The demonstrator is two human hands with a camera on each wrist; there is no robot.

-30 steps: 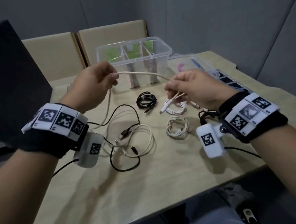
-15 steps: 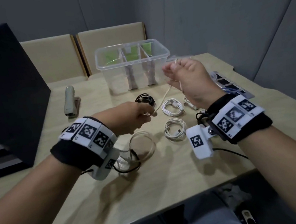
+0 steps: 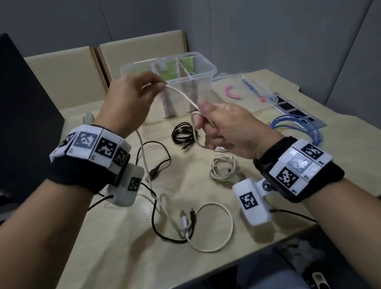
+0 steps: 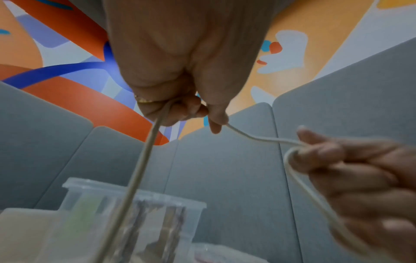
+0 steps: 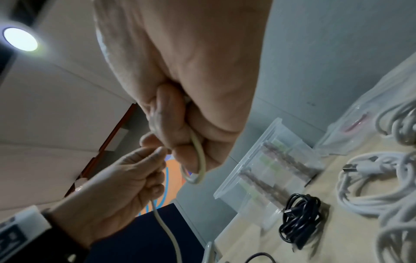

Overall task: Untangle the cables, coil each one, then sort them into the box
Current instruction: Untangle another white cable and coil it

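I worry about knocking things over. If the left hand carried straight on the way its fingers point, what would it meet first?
Probably the clear box: the left hand, pinching the white cable, points at its near wall. Depth is unclear, so how close it is cannot be told.

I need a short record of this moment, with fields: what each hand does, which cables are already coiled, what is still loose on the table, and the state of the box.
left hand: pinches the beige cable, raised in front of the box
right hand: holds a small loop of the same cable
coiled on table: black cable; white cable; blue cable
loose on table: thin black cable, crossing the beige cable's tail
box: clear, divided, open; no cable seen inside
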